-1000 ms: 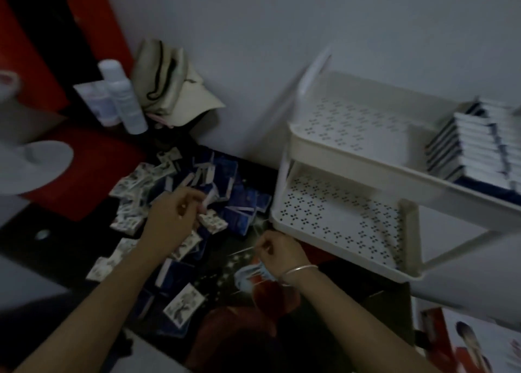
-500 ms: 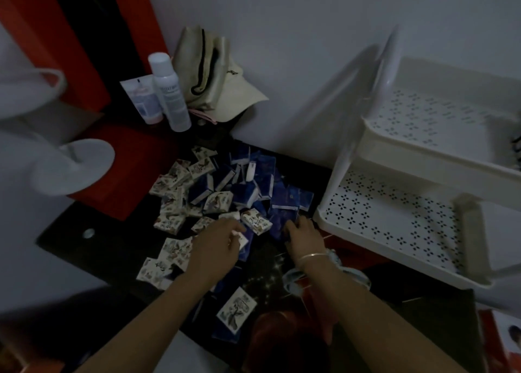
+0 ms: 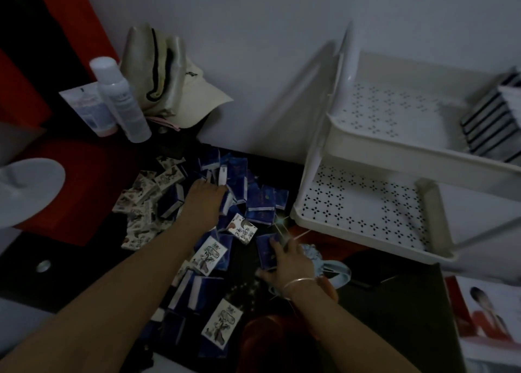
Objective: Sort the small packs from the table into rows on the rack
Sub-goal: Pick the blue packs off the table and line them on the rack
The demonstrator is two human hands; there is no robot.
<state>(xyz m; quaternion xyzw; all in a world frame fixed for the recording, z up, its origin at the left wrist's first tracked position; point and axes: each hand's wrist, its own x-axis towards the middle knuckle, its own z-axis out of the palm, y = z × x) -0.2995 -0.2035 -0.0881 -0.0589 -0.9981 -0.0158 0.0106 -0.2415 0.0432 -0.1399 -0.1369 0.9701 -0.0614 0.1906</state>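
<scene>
Small dark-blue and white illustrated paper packs (image 3: 260, 203) lie heaped mid-frame on the dark table (image 3: 394, 302). They look light, flat and slick, best pinched by their edges. The left hand (image 3: 204, 200) presses into the pile, its grip hidden. The right hand (image 3: 290, 262) lies open-fingered on one blue pack (image 3: 265, 248). The white perforated plastic rack (image 3: 366, 212) stands right.

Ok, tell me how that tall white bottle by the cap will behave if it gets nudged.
The white bottle stands upright, tall and narrow, so it probably tips easily. Round-bodied, it would likely roll once down. It stands close beside the tube, which might fall with it.
</scene>
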